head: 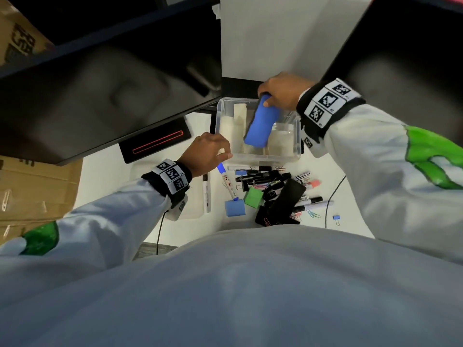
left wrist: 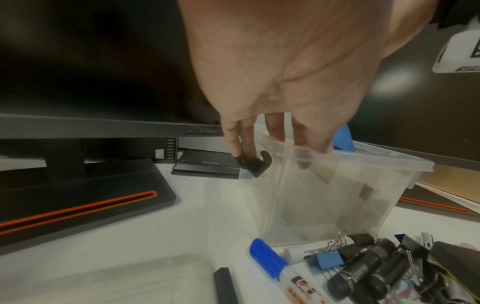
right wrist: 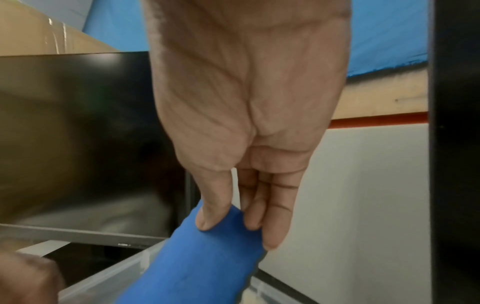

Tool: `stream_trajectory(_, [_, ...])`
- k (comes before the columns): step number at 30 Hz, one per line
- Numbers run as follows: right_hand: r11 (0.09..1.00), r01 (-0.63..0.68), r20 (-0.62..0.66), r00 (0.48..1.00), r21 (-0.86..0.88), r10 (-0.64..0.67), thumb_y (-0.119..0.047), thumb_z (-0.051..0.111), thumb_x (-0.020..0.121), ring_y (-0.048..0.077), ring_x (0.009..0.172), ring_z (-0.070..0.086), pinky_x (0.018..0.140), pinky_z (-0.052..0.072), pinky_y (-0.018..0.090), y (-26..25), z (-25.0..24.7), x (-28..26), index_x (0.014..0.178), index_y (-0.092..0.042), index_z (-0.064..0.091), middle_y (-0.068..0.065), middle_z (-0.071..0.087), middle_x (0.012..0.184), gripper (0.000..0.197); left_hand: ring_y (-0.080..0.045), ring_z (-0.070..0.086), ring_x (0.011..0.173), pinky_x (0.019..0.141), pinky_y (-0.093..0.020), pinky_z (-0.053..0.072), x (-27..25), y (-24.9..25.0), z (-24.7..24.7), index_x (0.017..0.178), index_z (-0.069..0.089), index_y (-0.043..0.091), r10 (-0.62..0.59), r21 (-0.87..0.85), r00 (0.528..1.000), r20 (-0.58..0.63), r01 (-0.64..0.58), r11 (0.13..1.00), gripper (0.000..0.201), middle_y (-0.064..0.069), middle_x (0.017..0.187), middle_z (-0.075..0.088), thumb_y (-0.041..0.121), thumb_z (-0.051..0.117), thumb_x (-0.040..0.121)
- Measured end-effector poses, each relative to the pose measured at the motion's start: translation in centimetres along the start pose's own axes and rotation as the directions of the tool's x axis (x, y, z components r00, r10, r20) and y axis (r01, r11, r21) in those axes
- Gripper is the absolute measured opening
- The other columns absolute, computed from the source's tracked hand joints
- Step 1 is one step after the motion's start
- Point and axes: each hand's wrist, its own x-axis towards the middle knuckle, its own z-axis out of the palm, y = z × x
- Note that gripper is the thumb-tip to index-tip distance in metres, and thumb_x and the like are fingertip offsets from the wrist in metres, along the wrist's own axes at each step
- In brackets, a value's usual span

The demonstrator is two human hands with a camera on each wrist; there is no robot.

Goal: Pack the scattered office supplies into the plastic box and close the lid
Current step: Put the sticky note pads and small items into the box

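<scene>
A blue eraser (head: pixel 261 121) tilts into the open clear plastic box (head: pixel 298 136), markers (head: pixel 265 175) piled beside it.

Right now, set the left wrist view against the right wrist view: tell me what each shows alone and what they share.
Only the left wrist view shows the left hand with its fingers hooked over the rim of the plastic box, the blue-capped marker, the binder clips and the lid on the desk.

Only the right wrist view shows the right hand pinching the top end of the blue eraser between thumb and fingers.

Both show the eraser standing in the open box, and a dark monitor behind.
</scene>
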Motion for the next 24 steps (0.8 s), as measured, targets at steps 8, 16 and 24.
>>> stream_trajectory(8, [0.995,0.030,0.014,0.999,-0.092,-0.029,-0.016,0.051,0.098,0.035,0.121,0.049,0.091,0.041,0.040,-1.2,-0.6,1.3,0.128,-0.002,0.056,0.018,0.058,0.127,0.034,-0.024,0.051,0.111,0.099,-0.042,0.042,0.0,-0.1,0.4,0.099,0.065,0.024,-0.035,-0.060,0.998,0.056,0.038,0.997,0.020,0.005,0.113,0.062,0.039,0.052,0.095])
stream_trajectory(16, [0.981,0.021,0.068,0.998,-0.194,-0.008,-0.015,0.058,0.093,0.035,0.106,0.060,0.073,0.043,0.034,-3.0,1.9,2.0,0.120,-0.002,0.061,0.017,0.061,0.117,0.030,-0.026,0.051,0.110,0.098,-0.040,0.042,0.0,0.1,0.6,0.098,0.064,0.021,-0.045,-0.051,0.998,0.052,0.048,0.998,0.020,0.003,0.108,0.064,0.036,0.051,0.096])
stream_trajectory(24, [0.997,-0.017,-0.013,1.000,-0.072,0.016,-0.005,0.056,0.093,0.035,0.106,0.061,0.080,0.045,0.034,-3.3,8.2,2.6,0.117,0.002,0.056,0.021,0.062,0.116,0.025,-0.026,0.051,0.110,0.097,-0.040,0.042,-0.1,0.4,0.3,0.100,0.064,0.019,-0.035,-0.030,0.999,0.030,0.036,0.999,0.021,0.000,0.106,0.063,0.034,0.050,0.097])
